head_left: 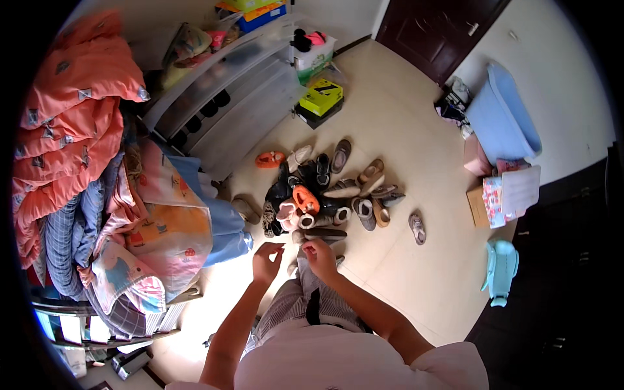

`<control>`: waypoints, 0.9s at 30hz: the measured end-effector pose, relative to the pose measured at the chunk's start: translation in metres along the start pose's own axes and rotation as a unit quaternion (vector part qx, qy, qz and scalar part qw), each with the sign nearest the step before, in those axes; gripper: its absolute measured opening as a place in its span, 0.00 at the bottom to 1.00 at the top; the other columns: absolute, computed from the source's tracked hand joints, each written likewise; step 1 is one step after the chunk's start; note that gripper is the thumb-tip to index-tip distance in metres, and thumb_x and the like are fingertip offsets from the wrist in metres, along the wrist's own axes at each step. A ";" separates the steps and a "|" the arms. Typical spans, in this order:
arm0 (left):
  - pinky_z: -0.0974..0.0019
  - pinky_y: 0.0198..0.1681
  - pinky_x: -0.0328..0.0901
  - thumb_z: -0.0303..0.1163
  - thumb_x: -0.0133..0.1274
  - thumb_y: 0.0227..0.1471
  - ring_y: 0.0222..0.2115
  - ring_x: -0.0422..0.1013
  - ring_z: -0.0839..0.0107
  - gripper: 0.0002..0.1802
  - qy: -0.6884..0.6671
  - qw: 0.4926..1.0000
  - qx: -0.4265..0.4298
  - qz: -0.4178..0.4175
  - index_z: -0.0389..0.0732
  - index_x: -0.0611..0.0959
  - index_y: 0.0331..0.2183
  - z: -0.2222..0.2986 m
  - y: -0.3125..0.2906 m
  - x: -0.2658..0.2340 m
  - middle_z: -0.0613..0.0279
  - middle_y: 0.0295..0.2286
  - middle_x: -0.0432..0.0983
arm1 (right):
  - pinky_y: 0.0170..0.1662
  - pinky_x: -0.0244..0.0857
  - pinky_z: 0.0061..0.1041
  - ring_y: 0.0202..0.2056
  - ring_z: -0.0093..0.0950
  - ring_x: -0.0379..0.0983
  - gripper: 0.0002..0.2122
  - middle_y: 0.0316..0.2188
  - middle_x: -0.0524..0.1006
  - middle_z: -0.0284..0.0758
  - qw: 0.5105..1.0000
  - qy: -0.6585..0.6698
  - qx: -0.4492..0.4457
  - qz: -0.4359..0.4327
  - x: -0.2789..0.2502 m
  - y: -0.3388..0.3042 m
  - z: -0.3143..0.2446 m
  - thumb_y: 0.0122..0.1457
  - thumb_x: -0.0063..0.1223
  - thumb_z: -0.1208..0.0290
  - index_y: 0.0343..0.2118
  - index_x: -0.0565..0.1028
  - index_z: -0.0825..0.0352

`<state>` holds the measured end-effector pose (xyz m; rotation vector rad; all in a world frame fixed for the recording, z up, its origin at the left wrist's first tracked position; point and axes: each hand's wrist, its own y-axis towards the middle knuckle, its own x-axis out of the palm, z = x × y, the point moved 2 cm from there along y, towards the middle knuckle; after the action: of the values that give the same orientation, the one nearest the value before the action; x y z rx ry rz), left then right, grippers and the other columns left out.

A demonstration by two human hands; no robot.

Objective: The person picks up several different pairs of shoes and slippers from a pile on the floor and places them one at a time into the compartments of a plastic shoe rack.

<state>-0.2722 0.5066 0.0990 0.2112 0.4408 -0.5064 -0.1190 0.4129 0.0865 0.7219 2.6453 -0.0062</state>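
Both my hands are raised in front of my body, close together and above the near edge of a pile of shoes. My left hand (pixel 266 262) has its fingers bent toward the thumb in a pinch. Curled fingers also close my right hand (pixel 320 257), just beside it. Anything between the fingertips is too small to make out. Right beyond the hands lie a dark flat shoe (pixel 325 233), a pink shoe (pixel 288 213) and an orange shoe (pixel 305 200). Black, brown and grey shoes are heaped around them, several tipped on their sides.
At the left, folded bedding (pixel 169 227) and an orange quilt (pixel 71 149) are piled up. Behind the shoes stands a grey shoe cabinet (pixel 253 104), near a yellow shoebox (pixel 322 97). A lone shoe (pixel 417 229) lies right; a blue tub (pixel 500 117) leans on the wall.
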 end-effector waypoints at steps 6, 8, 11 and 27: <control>0.70 0.30 0.68 0.21 0.57 0.43 0.26 0.73 0.68 0.09 0.031 0.996 0.008 -0.087 0.38 0.82 0.32 0.027 -0.050 0.033 0.58 0.26 0.76 | 0.31 0.70 0.24 0.30 0.32 0.74 0.07 0.30 0.73 0.39 0.999 -0.002 0.017 0.032 0.000 -0.059 -0.002 0.48 0.51 0.84 0.31 0.72 0.69; 0.69 0.30 0.68 0.23 0.56 0.43 0.25 0.74 0.68 0.10 -0.004 0.995 -0.015 -0.098 0.39 0.82 0.33 0.028 -0.059 0.043 0.57 0.27 0.77 | 0.31 0.69 0.27 0.31 0.35 0.74 0.05 0.28 0.73 0.37 0.996 0.033 0.058 0.064 -0.008 -0.072 -0.008 0.49 0.52 0.81 0.29 0.72 0.67; 0.69 0.30 0.69 0.23 0.56 0.44 0.25 0.75 0.68 0.10 0.002 0.993 0.000 -0.121 0.37 0.82 0.33 0.040 -0.066 0.053 0.56 0.28 0.78 | 0.31 0.70 0.26 0.30 0.34 0.74 0.05 0.28 0.74 0.36 0.994 0.021 0.065 0.079 -0.023 -0.089 -0.010 0.49 0.51 0.81 0.30 0.72 0.66; 0.69 0.28 0.67 0.23 0.56 0.44 0.23 0.72 0.68 0.07 0.056 0.989 0.069 -0.116 0.39 0.82 0.31 0.096 -0.080 0.144 0.59 0.26 0.77 | 0.24 0.65 0.25 0.21 0.31 0.72 0.05 0.23 0.72 0.36 0.989 0.018 0.077 0.124 -0.166 -0.134 0.044 0.48 0.52 0.81 0.26 0.69 0.66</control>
<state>-0.1662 0.3482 0.1107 0.3253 0.5442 -0.7562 -0.0369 0.2112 0.0956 1.1075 2.5908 -0.1313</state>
